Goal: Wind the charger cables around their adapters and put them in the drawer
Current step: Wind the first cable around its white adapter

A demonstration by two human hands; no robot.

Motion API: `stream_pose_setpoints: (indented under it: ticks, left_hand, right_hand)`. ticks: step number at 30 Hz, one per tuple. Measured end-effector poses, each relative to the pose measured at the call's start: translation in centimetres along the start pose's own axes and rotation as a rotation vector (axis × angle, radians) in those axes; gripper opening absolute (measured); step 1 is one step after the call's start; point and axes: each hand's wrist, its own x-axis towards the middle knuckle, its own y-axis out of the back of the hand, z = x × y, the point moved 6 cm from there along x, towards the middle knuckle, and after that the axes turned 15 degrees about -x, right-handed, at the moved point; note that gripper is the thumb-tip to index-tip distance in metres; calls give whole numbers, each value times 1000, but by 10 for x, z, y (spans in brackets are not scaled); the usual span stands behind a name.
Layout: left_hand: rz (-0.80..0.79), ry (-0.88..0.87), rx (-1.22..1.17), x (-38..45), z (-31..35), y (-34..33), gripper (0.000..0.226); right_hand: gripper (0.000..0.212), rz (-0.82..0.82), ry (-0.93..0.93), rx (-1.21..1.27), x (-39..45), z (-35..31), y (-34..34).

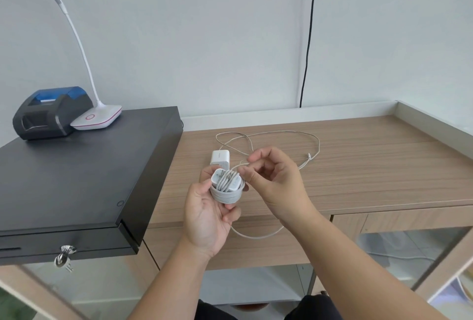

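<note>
1. Hands meet above the worktop (358, 166): left hand (204, 220) grips a cable-wound adapter (226, 184); right hand (276, 179) pinches its cable end.
2. Second adapter (220, 157) lies at 12 o'clock of them, its loose cable (281, 135) sprawling behind.
3. Black cash drawer (76, 179) at 9 o'clock carries a printer (48, 115) and lamp (99, 117).

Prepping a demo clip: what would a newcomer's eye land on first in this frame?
First, the two hands mid-frame: the left hand holds a white adapter already ringed with cable, while the right hand pinches the cable's loose end just above it. Behind them on the wooden counter lies a second adapter with its cable still sprawled in loops. At left sits a black cash drawer, keys hanging in its lock.
</note>
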Motion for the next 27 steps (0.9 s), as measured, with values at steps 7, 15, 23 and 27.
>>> stream_pose_setpoints:
  ticks: [7, 15, 23, 27]
  left_hand:
    - [-80, 98, 104, -2, 0, -3, 82]
    - [3, 152, -54, -5, -3, 4, 72]
    - [-146, 197, -35, -10, -1, -7, 64]
    - [-214, 182, 8, -13, 5, -10, 59]
  right_hand:
    - [24, -22, 48, 34, -9, -1, 5]
    - [16, -86, 373, -405, -16, -23, 6]
    - [11, 11, 807, -825, -24, -51, 5]
    - [10, 51, 892, -880, -36, -55, 4]
